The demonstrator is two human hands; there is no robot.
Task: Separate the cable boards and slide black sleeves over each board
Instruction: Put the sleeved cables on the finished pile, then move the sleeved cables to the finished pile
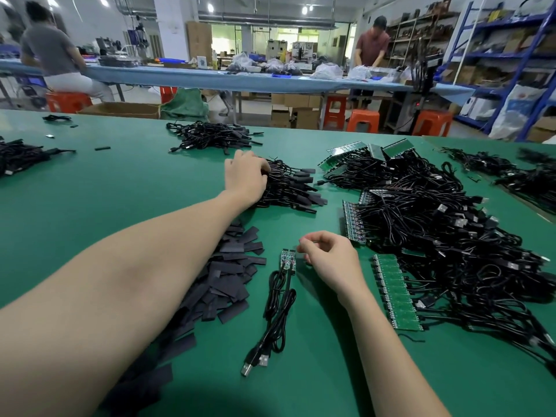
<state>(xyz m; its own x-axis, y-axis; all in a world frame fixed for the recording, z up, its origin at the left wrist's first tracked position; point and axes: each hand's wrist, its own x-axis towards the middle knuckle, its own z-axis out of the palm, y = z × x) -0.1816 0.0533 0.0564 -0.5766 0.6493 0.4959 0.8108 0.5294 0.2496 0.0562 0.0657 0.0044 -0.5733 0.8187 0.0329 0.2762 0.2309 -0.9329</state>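
Nearby, flat matte black sleeves (231, 278)

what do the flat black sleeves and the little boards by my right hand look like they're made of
Black sleeves: thin matte plastic or rubbery tubing, probably heat-shrink; they lie flat, dull and without glare. Small boards: rigid green circuit board, likely fibreglass laminate, dotted with tiny components. Their cables: glossy black plastic jacket ending in shiny metal USB plugs.

Two joined green cable boards (288, 259) lying flat mid-table, black USB cables (275, 314) trailing nearward; loose heap of flat black sleeves (224, 275) just left.
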